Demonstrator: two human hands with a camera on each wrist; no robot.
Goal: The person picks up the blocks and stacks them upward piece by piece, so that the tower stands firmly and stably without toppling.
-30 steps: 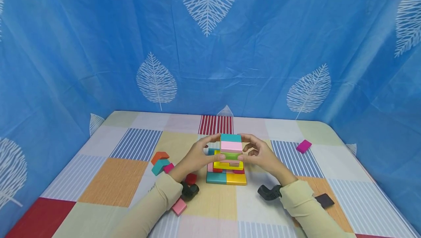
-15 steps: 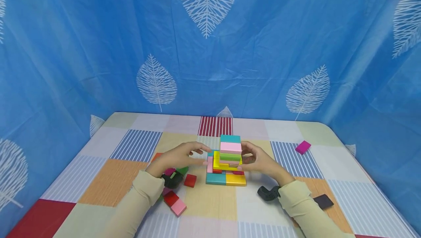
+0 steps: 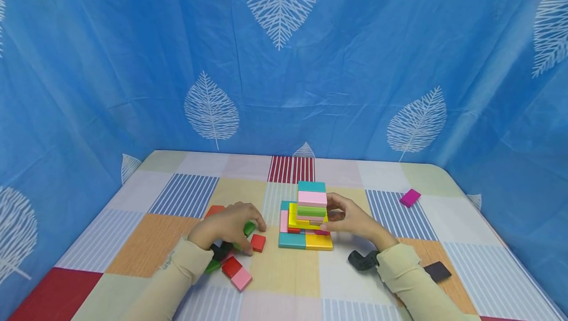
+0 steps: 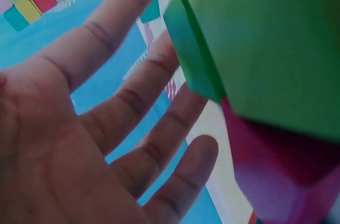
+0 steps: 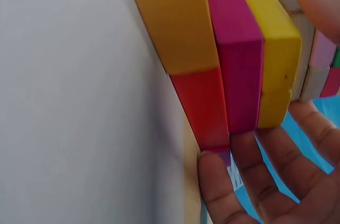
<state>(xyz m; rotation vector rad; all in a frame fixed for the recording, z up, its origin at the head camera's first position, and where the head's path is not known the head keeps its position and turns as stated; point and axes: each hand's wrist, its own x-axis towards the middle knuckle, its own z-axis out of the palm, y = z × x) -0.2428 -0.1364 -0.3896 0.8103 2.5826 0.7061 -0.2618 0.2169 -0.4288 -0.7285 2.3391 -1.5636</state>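
Note:
A stack of coloured blocks (image 3: 311, 198) stands mid-table, teal on top, pink and green below, on a teal and yellow base. My right hand (image 3: 350, 218) rests against the stack's right side; in the right wrist view its fingers (image 5: 265, 181) lie relaxed along the lower layers of the stack (image 5: 239, 65), gripping nothing. My left hand (image 3: 230, 225) hovers over loose blocks left of the stack, its fingertips at a green block (image 3: 249, 228). In the left wrist view the palm (image 4: 79, 144) is spread, fingers extended beside the green block (image 4: 265, 38), with a magenta block (image 4: 287, 181) beneath.
Loose blocks lie around the left hand: a red one (image 3: 258, 242), a red (image 3: 231, 266) and pink (image 3: 242, 278) pair, an orange one (image 3: 215, 210). A magenta block (image 3: 409, 197) and a black one (image 3: 437, 271) lie on the right. Blue curtains enclose the checked tablecloth (image 3: 155, 242).
My left hand left the stack and moved down and left to the loose blocks. My right hand slid lower on the stack's right side. The stack stands unchanged.

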